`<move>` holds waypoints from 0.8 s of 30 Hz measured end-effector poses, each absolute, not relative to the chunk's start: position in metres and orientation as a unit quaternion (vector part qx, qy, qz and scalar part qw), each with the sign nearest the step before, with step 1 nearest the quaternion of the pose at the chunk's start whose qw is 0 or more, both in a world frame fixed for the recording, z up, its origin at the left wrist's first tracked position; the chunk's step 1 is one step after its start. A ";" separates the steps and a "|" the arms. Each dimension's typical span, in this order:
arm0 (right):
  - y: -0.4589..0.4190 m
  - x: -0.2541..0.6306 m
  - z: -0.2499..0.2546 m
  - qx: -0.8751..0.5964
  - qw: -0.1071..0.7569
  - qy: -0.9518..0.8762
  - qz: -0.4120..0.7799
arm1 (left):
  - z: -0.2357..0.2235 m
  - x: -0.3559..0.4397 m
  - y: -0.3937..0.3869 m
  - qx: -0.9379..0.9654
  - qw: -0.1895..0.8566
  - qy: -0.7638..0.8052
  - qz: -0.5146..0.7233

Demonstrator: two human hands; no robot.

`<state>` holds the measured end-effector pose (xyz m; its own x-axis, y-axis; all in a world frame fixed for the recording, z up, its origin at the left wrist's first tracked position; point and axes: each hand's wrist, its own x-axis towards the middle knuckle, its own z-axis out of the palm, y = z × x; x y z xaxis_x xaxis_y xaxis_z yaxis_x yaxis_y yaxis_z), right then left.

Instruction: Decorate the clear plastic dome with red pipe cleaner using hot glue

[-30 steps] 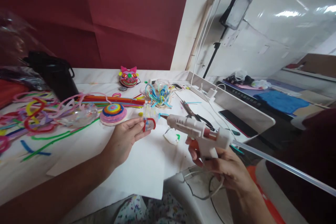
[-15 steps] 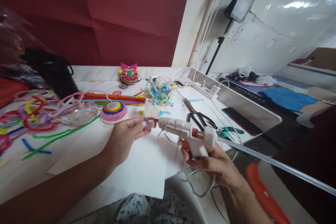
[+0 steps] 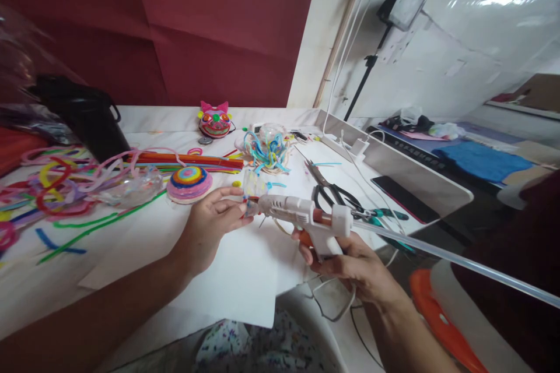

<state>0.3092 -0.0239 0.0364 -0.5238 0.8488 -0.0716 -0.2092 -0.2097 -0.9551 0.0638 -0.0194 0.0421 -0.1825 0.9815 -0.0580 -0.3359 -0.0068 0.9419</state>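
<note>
My right hand (image 3: 343, 262) is closed around the handle of a white hot glue gun (image 3: 286, 210), with fingers at its orange trigger. A long clear glue stick (image 3: 441, 250) runs out of the gun's back. Between the fingertips of my left hand (image 3: 214, 224) is a small clear piece with a red edge (image 3: 250, 207), partly hidden by the fingers. The gun's nozzle is right at this piece; whether they touch I cannot tell. White paper (image 3: 236, 285) lies below the hands. A round disc with coloured rings (image 3: 189, 184) sits just behind my left hand.
Pipe cleaners (image 3: 65, 186) lie in a heap at the left beside a black bottle (image 3: 83, 119). Farther back are a colourful cat-like mask (image 3: 214, 120) and a blue-yellow tangle (image 3: 269, 148). Black-handled scissors (image 3: 330, 189), green-handled pliers (image 3: 387, 215) and a black phone-like slab (image 3: 405, 199) lie right.
The glue gun has shifted slightly left, its nozzle closer to my left fingertips. The small piece has turned, so less of its red edge shows. Both hands keep their hold.
</note>
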 end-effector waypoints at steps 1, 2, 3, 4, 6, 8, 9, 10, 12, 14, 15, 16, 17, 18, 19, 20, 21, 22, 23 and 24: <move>-0.024 0.310 0.036 -0.316 0.374 -0.506 0.710 | 0.043 0.064 -0.020 0.361 0.527 0.459 0.618; -0.025 0.310 0.035 -0.316 0.377 -0.505 0.709 | 0.044 0.064 -0.021 0.371 0.520 0.459 0.617; -0.026 0.311 0.035 -0.318 0.380 -0.503 0.708 | 0.045 0.064 -0.021 0.381 0.515 0.459 0.615; -0.026 0.311 0.035 -0.318 0.381 -0.503 0.707 | 0.046 0.065 -0.022 0.390 0.511 0.460 0.613; -0.027 0.312 0.034 -0.317 0.383 -0.503 0.707 | 0.047 0.065 -0.022 0.401 0.505 0.463 0.608; -0.028 0.312 0.035 -0.316 0.381 -0.506 0.706 | 0.048 0.065 -0.022 0.407 0.499 0.467 0.605; -0.028 0.313 0.035 -0.315 0.381 -0.506 0.706 | 0.048 0.065 -0.021 0.410 0.496 0.469 0.605; -0.028 0.313 0.035 -0.316 0.380 -0.507 0.706 | 0.047 0.065 -0.021 0.412 0.494 0.470 0.604; -0.028 0.313 0.035 -0.313 0.383 -0.506 0.707 | 0.046 0.064 -0.021 0.415 0.492 0.470 0.604; -0.027 0.314 0.035 -0.311 0.383 -0.505 0.708 | 0.045 0.064 -0.021 0.415 0.491 0.468 0.606; -0.027 0.314 0.035 -0.311 0.383 -0.505 0.708 | 0.045 0.064 -0.021 0.414 0.490 0.469 0.607; -0.026 0.314 0.035 -0.312 0.381 -0.507 0.708 | 0.044 0.064 -0.021 0.412 0.489 0.470 0.609; -0.026 0.313 0.035 -0.313 0.378 -0.508 0.707 | 0.044 0.064 -0.021 0.411 0.487 0.471 0.610; -0.026 0.313 0.035 -0.315 0.377 -0.509 0.707 | 0.044 0.064 -0.020 0.409 0.485 0.473 0.611; -0.025 0.312 0.035 -0.316 0.377 -0.510 0.706 | 0.043 0.064 -0.020 0.408 0.483 0.476 0.612; -0.025 0.312 0.036 -0.314 0.376 -0.512 0.705 | 0.043 0.064 -0.020 0.409 0.480 0.478 0.611; -0.025 0.311 0.036 -0.312 0.376 -0.514 0.705 | 0.043 0.063 -0.020 0.409 0.478 0.480 0.611; -0.024 0.311 0.036 -0.311 0.375 -0.516 0.705 | 0.043 0.063 -0.020 0.410 0.477 0.481 0.611; -0.024 0.311 0.035 -0.309 0.375 -0.518 0.705 | 0.043 0.063 -0.020 0.410 0.476 0.483 0.610; -0.023 0.311 0.035 -0.307 0.373 -0.521 0.704 | 0.043 0.063 -0.020 0.412 0.474 0.484 0.610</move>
<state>0.3106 -0.0234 0.0348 -0.5337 0.8445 -0.0435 -0.2060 -0.1797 -0.9619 0.0628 -0.0197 0.0427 -0.2112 0.9765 0.0432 -0.1799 -0.0822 0.9802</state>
